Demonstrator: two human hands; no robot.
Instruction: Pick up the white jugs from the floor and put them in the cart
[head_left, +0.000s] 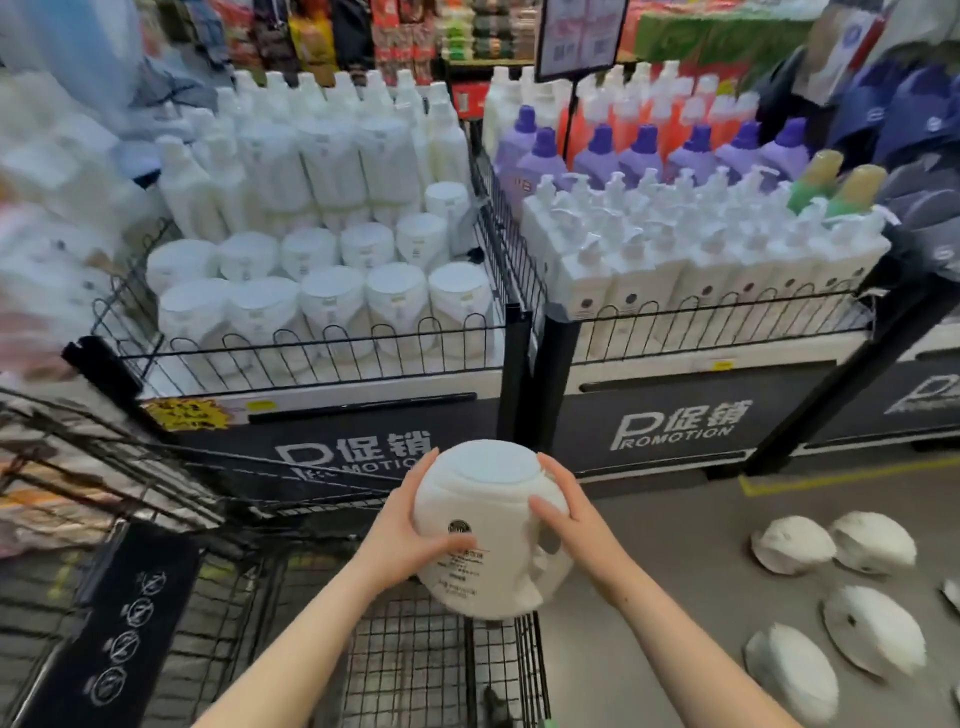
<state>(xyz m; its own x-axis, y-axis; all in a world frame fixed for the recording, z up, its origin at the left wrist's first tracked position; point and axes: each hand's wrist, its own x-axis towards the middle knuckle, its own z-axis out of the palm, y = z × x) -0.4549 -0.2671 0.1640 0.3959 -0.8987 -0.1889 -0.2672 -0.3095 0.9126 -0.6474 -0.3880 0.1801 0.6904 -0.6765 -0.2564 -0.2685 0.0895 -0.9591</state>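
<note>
Jug (491, 525) betw. both hands, above cart (415, 665).

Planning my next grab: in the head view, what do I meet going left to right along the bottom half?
Black cart flap → wire cart → left hand → held white jug → right hand → white jugs on the floor.

The black front panel of the left display bin (332, 441) carries white "P促销 PROMOTION", partly hidden by a hand. The right bin's panel (675, 431) shows the same "P促销 PROMOTION". The held white jug's label (465, 564) is too small to read.
</note>
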